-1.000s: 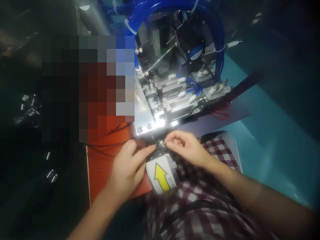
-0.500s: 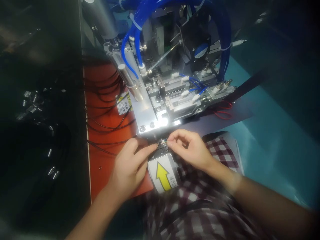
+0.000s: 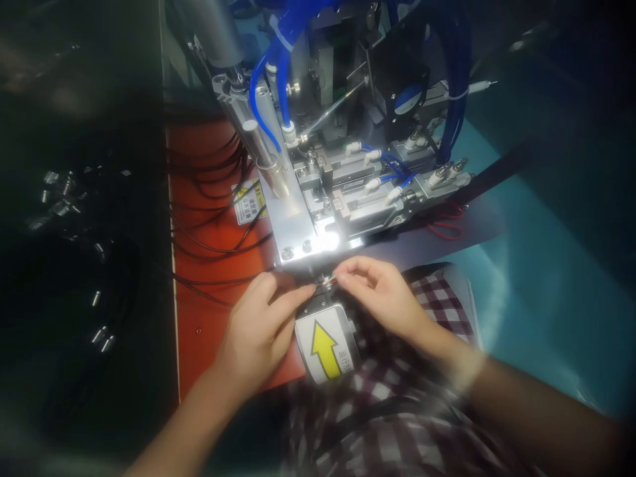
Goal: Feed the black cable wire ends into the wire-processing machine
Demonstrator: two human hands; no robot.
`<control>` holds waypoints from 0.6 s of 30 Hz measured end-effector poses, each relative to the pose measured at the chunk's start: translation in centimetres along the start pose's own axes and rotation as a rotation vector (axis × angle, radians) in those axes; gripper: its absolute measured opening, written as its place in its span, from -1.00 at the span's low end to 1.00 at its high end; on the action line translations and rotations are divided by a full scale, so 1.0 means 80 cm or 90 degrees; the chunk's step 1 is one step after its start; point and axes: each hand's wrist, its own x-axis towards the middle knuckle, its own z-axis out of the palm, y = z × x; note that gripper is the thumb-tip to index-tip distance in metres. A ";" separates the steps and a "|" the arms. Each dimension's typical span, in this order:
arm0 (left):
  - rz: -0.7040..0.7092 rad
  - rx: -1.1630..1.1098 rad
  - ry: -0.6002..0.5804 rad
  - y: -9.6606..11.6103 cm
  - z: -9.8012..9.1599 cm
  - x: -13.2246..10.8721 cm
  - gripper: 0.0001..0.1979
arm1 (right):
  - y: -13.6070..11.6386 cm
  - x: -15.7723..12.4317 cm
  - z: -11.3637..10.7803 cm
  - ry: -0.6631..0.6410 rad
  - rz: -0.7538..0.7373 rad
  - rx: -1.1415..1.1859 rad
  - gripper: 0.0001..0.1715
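Note:
At the front edge of the machine [image 3: 293, 222], both hands meet over a small dark fixture [image 3: 318, 303]. My right hand [image 3: 380, 295] pinches a tiny, thin light-coloured piece [image 3: 334, 280] between thumb and forefinger; its kind is too small to tell. From the left, my left hand [image 3: 261, 324] reaches in, fingers curled and thumb stretched to the same spot. Whatever its fingertips hold is hidden. Just below the fingers, a white plate with a yellow arrow [image 3: 325, 348] is fixed in front of the fixture.
Blue air hoses [image 3: 283, 73] and cylinders [image 3: 370, 205] rise behind my hands. Black cables [image 3: 218, 252] cross the orange base [image 3: 199, 358] on the left. Shiny metal parts [image 3: 64, 192] lie in the dark area farther left. A checked garment [image 3: 382, 404] covers my lap.
The machine appears shifted slightly right in view. My right fingertips have tilted up a little with the thin piece; my left hand stays almost in place.

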 end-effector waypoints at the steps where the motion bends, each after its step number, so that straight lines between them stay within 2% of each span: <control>1: 0.001 0.000 0.001 0.000 0.000 0.000 -0.71 | 0.000 -0.001 -0.001 0.005 0.002 0.007 -0.84; 8: -0.005 -0.001 0.002 0.001 0.001 0.001 -0.70 | 0.005 -0.007 0.000 0.063 -0.044 -0.057 -0.86; 18: -0.010 -0.005 0.009 0.001 0.001 0.002 -0.71 | 0.006 -0.004 0.002 0.016 -0.053 -0.050 -0.87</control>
